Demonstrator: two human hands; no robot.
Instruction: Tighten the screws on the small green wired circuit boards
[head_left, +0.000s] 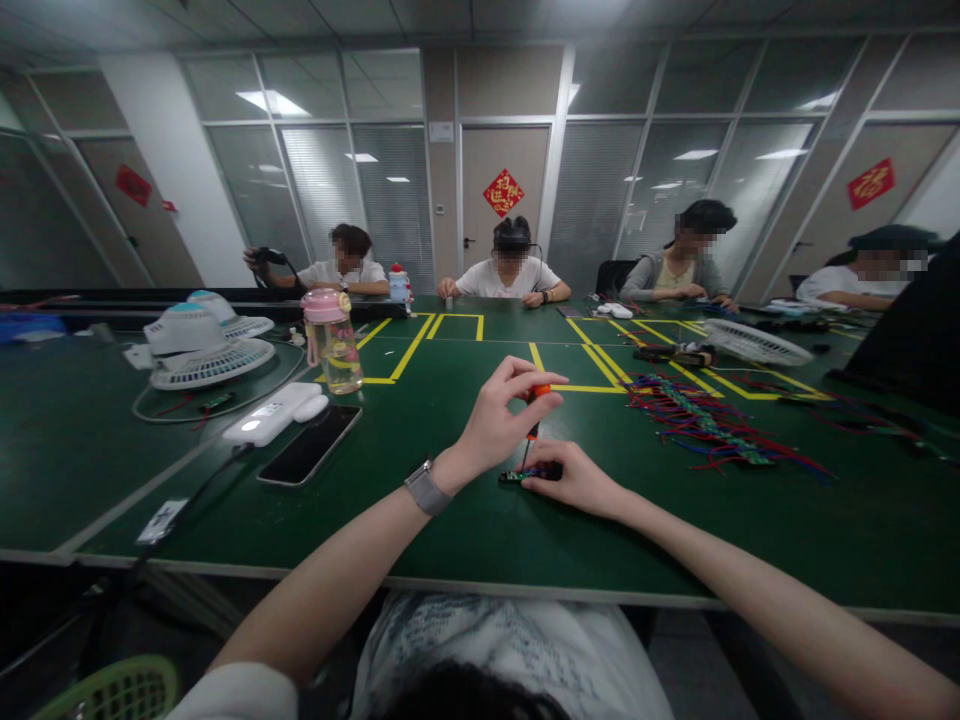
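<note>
My left hand (501, 413) is closed in a pinch on the top of a small orange-handled screwdriver (535, 412), which stands upright with its tip down on a small dark circuit board (517, 476). My right hand (574, 477) lies on the green table (465, 520) and presses that board down with its fingers curled over it. A grey watch is on my left wrist.
A heap of red and blue wired parts (705, 420) lies to the right. A black phone (309, 445), a white power bank (274, 413), a pink-capped bottle (332, 340) and two small fans (202, 345) stand to the left. Several people sit along the far edge.
</note>
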